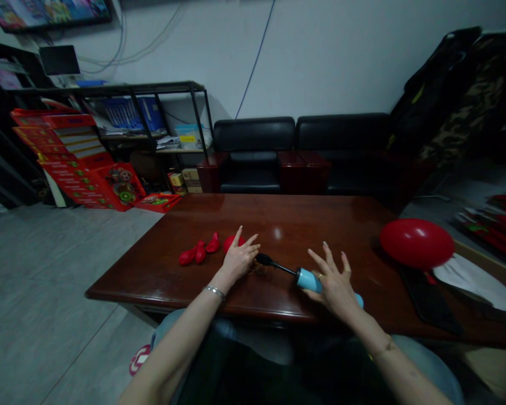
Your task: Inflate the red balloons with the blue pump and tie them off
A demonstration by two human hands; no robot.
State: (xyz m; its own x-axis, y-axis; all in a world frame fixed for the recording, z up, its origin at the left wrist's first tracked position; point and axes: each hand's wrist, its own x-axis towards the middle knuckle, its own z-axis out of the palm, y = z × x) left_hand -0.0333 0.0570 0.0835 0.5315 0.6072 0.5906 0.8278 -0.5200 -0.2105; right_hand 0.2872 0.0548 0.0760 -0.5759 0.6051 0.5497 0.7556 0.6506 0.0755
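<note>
A light blue hand pump with a black rod and black end lies across the table near its front edge. My right hand rests over the pump's blue barrel, its fingers spread and raised. Close to the black end is my left hand, fingers stretched out, partly covering a small red balloon. I cannot tell whether it touches that balloon or the pump. Several small, limp-looking red balloons lie to its left. Under the pump's black end are thin tan strands. A large inflated red balloon sits at the right.
The brown wooden table has a dark flat object and a white item at its right end. Beyond it stand black armchairs. Stacked red boxes and a metal shelf are at the back left.
</note>
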